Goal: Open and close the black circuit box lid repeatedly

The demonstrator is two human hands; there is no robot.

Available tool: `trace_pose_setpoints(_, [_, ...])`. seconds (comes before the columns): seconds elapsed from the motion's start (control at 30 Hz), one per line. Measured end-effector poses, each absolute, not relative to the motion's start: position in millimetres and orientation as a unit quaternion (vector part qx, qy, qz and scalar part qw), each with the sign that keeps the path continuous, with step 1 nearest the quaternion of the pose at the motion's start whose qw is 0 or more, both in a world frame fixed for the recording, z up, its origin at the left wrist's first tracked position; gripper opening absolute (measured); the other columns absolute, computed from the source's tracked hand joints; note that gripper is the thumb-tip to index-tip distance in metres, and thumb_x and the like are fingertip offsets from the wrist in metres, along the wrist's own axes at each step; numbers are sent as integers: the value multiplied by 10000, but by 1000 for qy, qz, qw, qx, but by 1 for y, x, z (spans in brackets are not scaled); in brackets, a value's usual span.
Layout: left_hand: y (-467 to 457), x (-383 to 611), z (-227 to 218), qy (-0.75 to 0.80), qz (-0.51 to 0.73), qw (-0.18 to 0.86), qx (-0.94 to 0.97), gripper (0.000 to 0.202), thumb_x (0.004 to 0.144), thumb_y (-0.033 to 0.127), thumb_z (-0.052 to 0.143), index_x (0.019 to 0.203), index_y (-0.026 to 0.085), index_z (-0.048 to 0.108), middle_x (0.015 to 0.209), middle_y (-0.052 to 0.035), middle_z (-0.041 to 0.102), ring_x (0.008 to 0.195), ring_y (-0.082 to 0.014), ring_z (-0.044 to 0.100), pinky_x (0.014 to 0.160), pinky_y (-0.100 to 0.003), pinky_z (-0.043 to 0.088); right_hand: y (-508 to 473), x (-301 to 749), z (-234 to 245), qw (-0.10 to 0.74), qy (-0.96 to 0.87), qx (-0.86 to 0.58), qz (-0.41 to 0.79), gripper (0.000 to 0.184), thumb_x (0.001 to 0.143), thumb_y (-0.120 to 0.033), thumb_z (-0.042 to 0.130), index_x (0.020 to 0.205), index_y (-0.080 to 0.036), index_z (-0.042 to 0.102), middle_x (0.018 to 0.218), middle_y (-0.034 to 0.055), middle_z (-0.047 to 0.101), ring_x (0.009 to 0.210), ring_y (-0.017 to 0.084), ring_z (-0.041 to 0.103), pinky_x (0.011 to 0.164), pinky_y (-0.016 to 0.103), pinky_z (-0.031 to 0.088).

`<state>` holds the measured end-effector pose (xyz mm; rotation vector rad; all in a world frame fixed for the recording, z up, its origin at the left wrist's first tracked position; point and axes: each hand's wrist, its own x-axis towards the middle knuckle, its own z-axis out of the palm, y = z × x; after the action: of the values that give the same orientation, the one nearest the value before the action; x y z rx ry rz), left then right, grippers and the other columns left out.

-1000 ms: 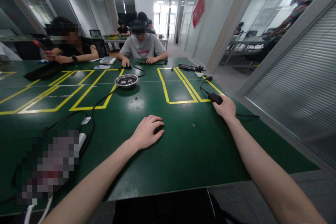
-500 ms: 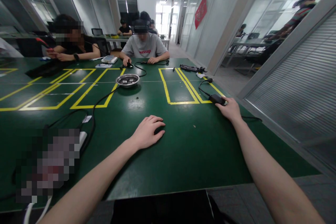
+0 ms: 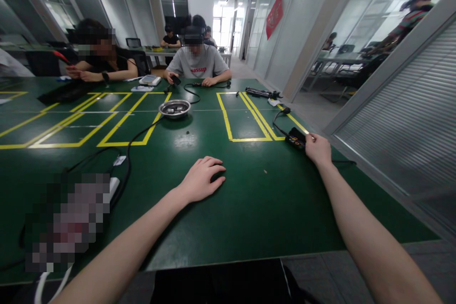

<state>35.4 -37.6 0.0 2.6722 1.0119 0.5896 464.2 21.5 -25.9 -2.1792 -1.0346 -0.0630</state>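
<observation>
My right hand (image 3: 318, 149) is closed on the right end of a black power adapter (image 3: 295, 138), which is tilted so that a face with small coloured marks shows. A cable with a black plug (image 3: 286, 110) runs from its far side. Another stretch of black cord (image 3: 344, 161) lies just right of my wrist. Resting palm down on the green table (image 3: 249, 209), my left hand (image 3: 202, 178) has its fingers apart and holds nothing.
A metal bowl (image 3: 175, 109) with small metallic pieces stands ahead. Yellow tape (image 3: 228, 126) marks rectangles on the table. A black folded tripod (image 3: 263, 92) lies at the far right. At left is a blurred power strip (image 3: 113, 190) with cords. Two people sit across, handling things.
My right hand has turned the adapter, so its marked face now shows instead of the plain dark top. The hand has moved slightly right. My left hand stays in place.
</observation>
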Motion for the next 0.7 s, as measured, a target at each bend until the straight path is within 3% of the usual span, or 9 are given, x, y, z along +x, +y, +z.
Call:
trace_pose_setpoints(0.13, [-38, 36, -1, 348, 199, 118, 909, 231, 964, 299, 615, 1155, 219, 719, 1291, -93, 687, 1218, -270, 601, 1046, -475, 493, 18, 460, -22, 375, -401, -836, -23, 504, 883, -427, 539, 1257, -115, 669, 1177, 178, 723, 1001, 304, 681, 863, 405, 540])
trace_pose_setpoints(0.3, [-37, 35, -3, 347, 199, 116, 909, 229, 963, 305, 614, 1152, 233, 722, 1287, -90, 687, 1218, -272, 601, 1036, -476, 498, 14, 456, -17, 350, -453, -818, -56, 349, 734, -463, 713, 907, -160, 736, 990, 152, 732, 989, 327, 657, 857, 431, 529])
trace_pose_setpoints(0.37, [-36, 35, -3, 347, 199, 115, 909, 234, 963, 306, 612, 1157, 234, 721, 1292, -90, 684, 1220, -271, 598, 1038, -476, 496, 14, 456, -16, 334, -461, -821, -42, 345, 717, -474, 733, 856, -158, 755, 912, 144, 738, 909, 329, 672, 801, 432, 536])
trace_pose_setpoints(0.53, [-35, 35, -4, 343, 200, 116, 910, 238, 968, 306, 603, 1164, 236, 719, 1292, -88, 683, 1224, -269, 593, 1044, -479, 490, 14, 458, -12, 315, -467, -826, -31, 425, 706, -543, 752, 888, -164, 813, 770, 115, 734, 781, 329, 686, 709, 433, 545])
trace_pose_setpoints(0.7, [-36, 35, -3, 343, 200, 119, 910, 243, 972, 309, 599, 1170, 233, 717, 1295, -86, 684, 1228, -267, 591, 1052, -478, 483, 10, 454, -9, 311, -477, -822, -33, 551, 698, -586, 777, 1017, -138, 812, 862, 136, 734, 848, 331, 681, 765, 432, 548])
